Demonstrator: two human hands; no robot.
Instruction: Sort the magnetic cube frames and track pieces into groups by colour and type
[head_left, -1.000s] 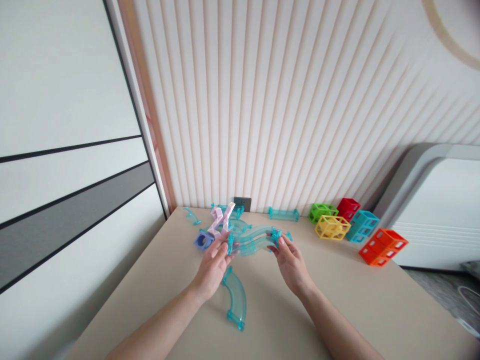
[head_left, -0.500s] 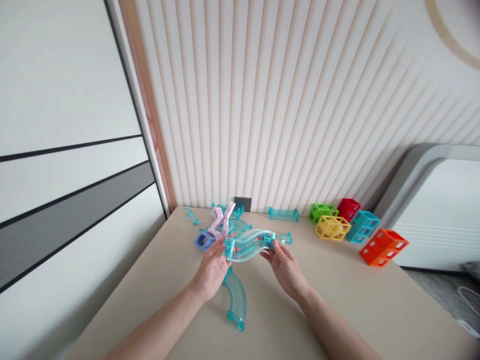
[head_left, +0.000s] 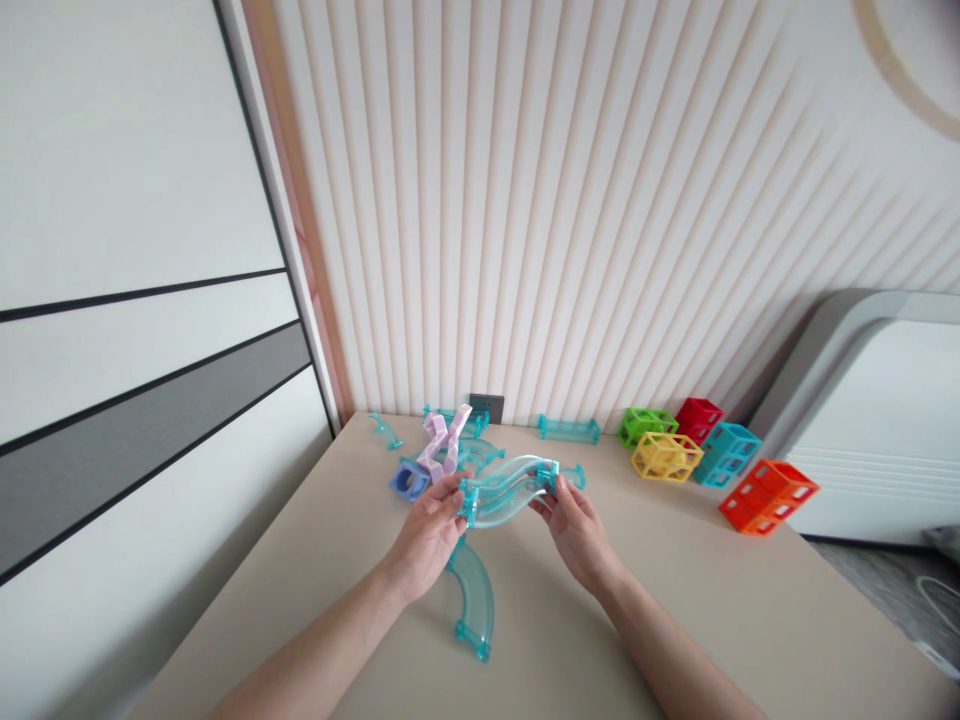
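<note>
A wavy, see-through teal track piece [head_left: 510, 493] is held above the table between both hands. My left hand [head_left: 427, 535] pinches its left end, and my right hand [head_left: 577, 530] grips the right end with thumb and fingers. It seems to be two S-shaped lengths side by side, though I cannot tell whether they are joined. Below it, a curved teal track [head_left: 474, 600] lies on the table [head_left: 585, 650] near my left wrist. Behind my left hand are a blue ring-shaped piece [head_left: 409, 480] and a pink zigzag piece [head_left: 444, 443].
More teal tracks lie near the wall, including a straight one [head_left: 569, 430]. Cube frames in green [head_left: 645, 425], yellow [head_left: 666, 457], red [head_left: 698, 420], blue [head_left: 726, 454] and orange [head_left: 768, 497] stand at the right. A black socket [head_left: 487, 407] is on the wall.
Both hands have shifted slightly to the right with the wavy teal piece, which has turned a little. The things on the table have not moved.
</note>
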